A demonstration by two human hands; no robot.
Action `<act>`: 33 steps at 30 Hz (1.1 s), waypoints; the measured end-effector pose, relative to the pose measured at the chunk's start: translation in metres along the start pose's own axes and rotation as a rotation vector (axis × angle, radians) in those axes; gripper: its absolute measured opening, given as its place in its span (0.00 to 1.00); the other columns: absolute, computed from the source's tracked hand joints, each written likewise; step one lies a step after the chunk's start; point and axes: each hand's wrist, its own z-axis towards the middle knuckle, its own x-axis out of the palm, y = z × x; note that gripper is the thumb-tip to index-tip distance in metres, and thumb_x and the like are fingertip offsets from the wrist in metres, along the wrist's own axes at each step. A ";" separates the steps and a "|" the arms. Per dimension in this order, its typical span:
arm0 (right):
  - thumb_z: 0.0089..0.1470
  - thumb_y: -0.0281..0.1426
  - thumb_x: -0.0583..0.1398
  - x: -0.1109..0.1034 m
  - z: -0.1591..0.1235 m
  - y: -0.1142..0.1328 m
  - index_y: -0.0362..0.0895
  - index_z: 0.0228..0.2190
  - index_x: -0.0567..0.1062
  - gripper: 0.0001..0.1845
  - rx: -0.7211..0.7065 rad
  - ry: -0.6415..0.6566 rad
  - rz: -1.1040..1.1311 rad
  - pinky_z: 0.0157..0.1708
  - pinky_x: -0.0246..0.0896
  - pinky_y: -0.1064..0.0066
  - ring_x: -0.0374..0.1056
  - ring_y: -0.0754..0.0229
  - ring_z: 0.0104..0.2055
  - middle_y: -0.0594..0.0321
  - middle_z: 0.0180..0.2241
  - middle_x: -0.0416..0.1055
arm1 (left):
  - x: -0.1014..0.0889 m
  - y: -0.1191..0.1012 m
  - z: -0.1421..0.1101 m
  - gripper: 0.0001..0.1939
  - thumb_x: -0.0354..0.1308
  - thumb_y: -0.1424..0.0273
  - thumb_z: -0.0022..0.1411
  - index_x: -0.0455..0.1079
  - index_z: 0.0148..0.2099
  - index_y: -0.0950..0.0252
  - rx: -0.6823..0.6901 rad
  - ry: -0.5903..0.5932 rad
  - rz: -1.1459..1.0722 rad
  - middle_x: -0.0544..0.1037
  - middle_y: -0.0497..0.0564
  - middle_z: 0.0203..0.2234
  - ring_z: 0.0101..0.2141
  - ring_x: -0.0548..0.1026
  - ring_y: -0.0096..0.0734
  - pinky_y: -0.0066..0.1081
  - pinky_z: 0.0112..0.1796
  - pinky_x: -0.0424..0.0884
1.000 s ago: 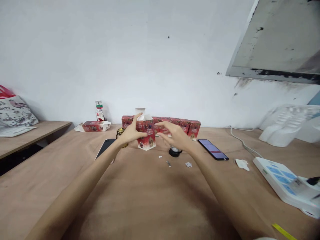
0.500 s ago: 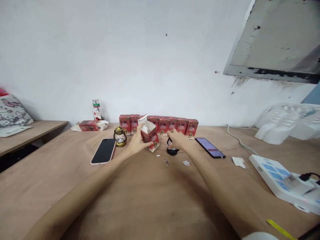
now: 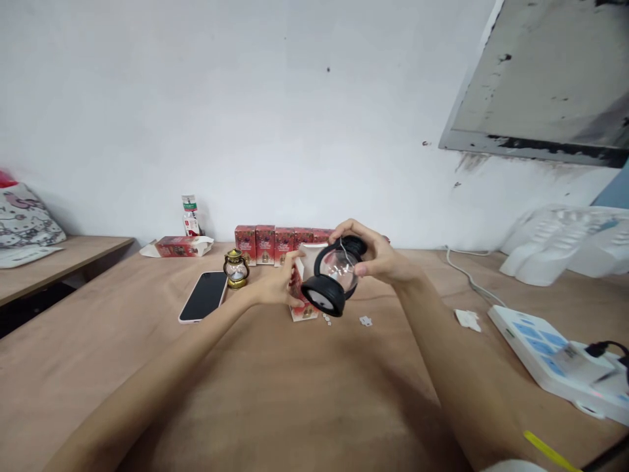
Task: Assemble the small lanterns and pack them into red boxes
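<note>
A small black lantern (image 3: 339, 270) with a clear globe hangs tilted in my right hand (image 3: 378, 255), its round base turned down and toward me. My right fingers are closed around its top. My left hand (image 3: 280, 282) grips an open red box (image 3: 303, 312) that stands on the table, partly hidden behind the lantern. A white flap shows at the box's top. Left of that hand stands a gold lantern (image 3: 236, 269). Several red boxes (image 3: 265, 245) line up along the wall, the right ones hidden by my right hand.
A phone (image 3: 204, 296) lies beside the gold lantern. An opened red carton (image 3: 177, 246) and a small bottle (image 3: 190, 215) are at the back left. White scraps (image 3: 365, 320) lie near the front. A power strip (image 3: 550, 347) and white foot-shaped forms (image 3: 540, 246) occupy the right.
My right hand has lifted the black lantern off the table and tilted it in front of the red box. The box, held by my left hand, is lower and more upright.
</note>
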 end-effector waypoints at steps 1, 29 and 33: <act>0.27 0.44 0.70 0.007 0.003 -0.005 0.48 0.35 0.67 0.31 0.016 -0.010 0.090 0.29 0.58 0.73 0.61 0.63 0.32 0.66 0.33 0.63 | 0.000 -0.002 0.000 0.37 0.69 0.67 0.37 0.59 0.51 0.63 0.031 0.045 0.023 0.71 0.50 0.34 0.33 0.73 0.39 0.37 0.35 0.71; 0.42 0.34 0.64 -0.003 0.012 -0.019 0.47 0.46 0.66 0.27 0.091 -0.131 -0.788 0.48 0.57 0.61 0.62 0.53 0.47 0.58 0.45 0.63 | 0.063 0.005 -0.026 0.53 0.61 0.66 0.50 0.27 0.66 0.61 -0.044 -0.279 -0.122 0.70 0.55 0.43 0.38 0.74 0.36 0.42 0.42 0.72; 0.43 0.31 0.64 0.002 0.009 -0.010 0.48 0.50 0.64 0.31 0.111 -0.040 -0.894 0.48 0.58 0.62 0.63 0.53 0.47 0.59 0.44 0.62 | 0.065 0.006 -0.027 0.52 0.61 0.66 0.50 0.29 0.66 0.60 -0.028 -0.280 -0.118 0.70 0.54 0.42 0.40 0.72 0.37 0.42 0.43 0.71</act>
